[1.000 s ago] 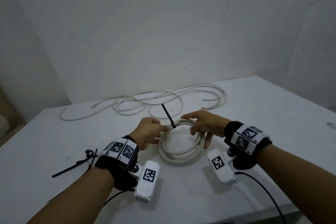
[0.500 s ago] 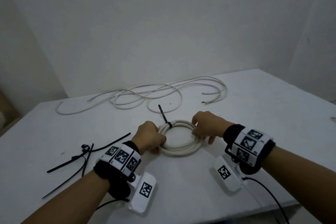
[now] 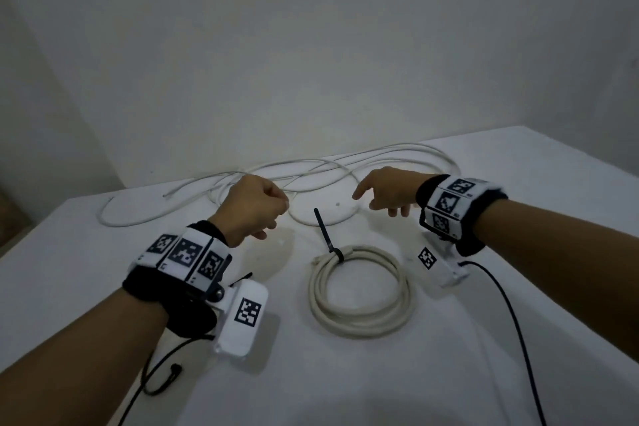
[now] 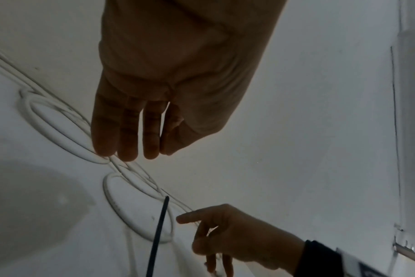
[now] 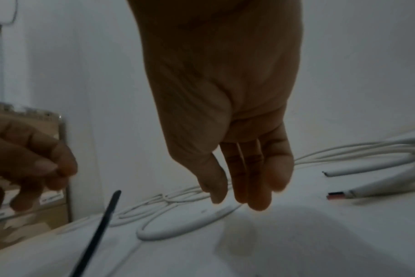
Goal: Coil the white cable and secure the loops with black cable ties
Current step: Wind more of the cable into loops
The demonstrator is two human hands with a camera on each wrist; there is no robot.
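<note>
We see the coiled white cable (image 3: 359,290) on the desk (image 3: 449,373), black tie (image 3: 326,235) round it (tail upright), loose cables (image 3: 311,180) behind, left hand (image 3: 252,207) and right hand (image 3: 387,190) raised above, each grip relaxed, holding nothing.

The coiled cable (image 3: 359,290) is cream-white, its tie (image 3: 328,239) black; my wristbands (image 3: 183,258) carry black-and-white square patterns, the table (image 3: 484,373) white.

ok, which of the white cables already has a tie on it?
The coiled cable nearest the person, between the wrists. A black cable tie cinches its far side, tail sticking up. The loose cable behind it sprawls untied.
</note>
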